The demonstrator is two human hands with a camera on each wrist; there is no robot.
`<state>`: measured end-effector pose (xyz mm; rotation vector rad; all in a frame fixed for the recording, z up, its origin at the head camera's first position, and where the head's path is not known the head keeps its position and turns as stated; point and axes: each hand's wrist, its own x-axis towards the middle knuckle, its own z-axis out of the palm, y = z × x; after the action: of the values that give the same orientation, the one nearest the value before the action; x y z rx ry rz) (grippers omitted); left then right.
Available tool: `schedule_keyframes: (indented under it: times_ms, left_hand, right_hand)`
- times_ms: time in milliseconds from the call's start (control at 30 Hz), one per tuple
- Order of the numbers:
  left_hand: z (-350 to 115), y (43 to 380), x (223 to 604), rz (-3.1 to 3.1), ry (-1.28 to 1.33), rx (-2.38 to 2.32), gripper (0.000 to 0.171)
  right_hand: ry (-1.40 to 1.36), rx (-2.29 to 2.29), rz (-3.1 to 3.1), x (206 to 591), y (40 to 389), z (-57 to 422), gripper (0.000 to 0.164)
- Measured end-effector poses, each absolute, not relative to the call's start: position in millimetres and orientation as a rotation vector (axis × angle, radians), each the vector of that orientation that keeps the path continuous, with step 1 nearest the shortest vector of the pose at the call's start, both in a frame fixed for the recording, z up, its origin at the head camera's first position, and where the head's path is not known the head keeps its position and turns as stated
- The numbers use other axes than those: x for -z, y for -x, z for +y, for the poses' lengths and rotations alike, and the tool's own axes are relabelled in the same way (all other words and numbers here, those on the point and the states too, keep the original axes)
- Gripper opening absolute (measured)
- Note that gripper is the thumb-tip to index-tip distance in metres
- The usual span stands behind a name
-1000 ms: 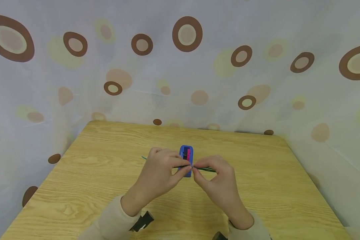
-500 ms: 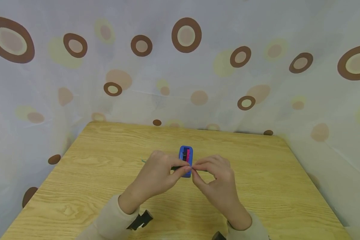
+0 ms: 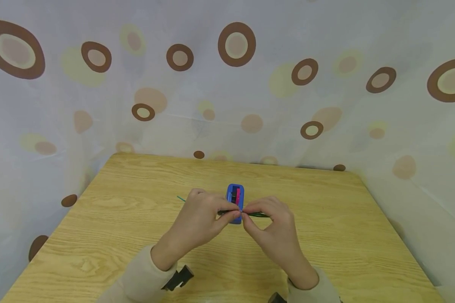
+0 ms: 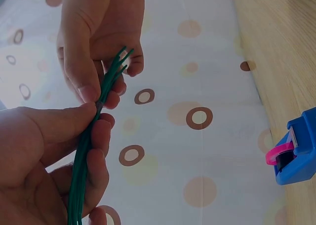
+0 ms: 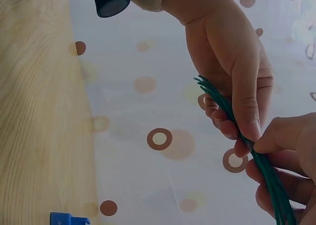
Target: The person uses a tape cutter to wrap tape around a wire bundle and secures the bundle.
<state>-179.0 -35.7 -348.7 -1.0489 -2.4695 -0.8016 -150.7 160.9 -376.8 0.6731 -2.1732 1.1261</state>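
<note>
In the head view my left hand (image 3: 201,214) and right hand (image 3: 274,225) meet at the fingertips over the table. Both pinch one bundle of thin green strands (image 4: 80,170), thumb against fingers, at a narrow greyish band (image 4: 99,106) around its middle. One end of the bundle runs along the left palm, and a teal tip (image 3: 180,198) sticks out past that hand. The other end lies under the right fingers. Just beyond the fingertips stands a blue tape dispenser (image 3: 238,195) with a pink core, its near part overlapped by the hands in this view.
The wooden table (image 3: 326,210) reaches to a patterned curtain (image 3: 250,97) at the back and sides. Black wrist cameras show below the hands, the left one (image 3: 180,277) at the beige sleeve.
Both hands keep pinching the bundle and shift only slightly left. The strand ends dip and blur half a second ago, then show clearly again, with the teal tip higher.
</note>
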Motion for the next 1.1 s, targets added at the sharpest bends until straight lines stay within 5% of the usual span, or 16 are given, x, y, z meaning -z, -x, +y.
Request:
schedule_keyframes:
  times_ms: [1100]
  left_hand:
    - [-31.6,176.8,354.3,-2.411,1.014,0.673,0.009]
  right_hand:
    - [-0.722,-0.927,-2.116,379.7,153.8,160.3,0.024]
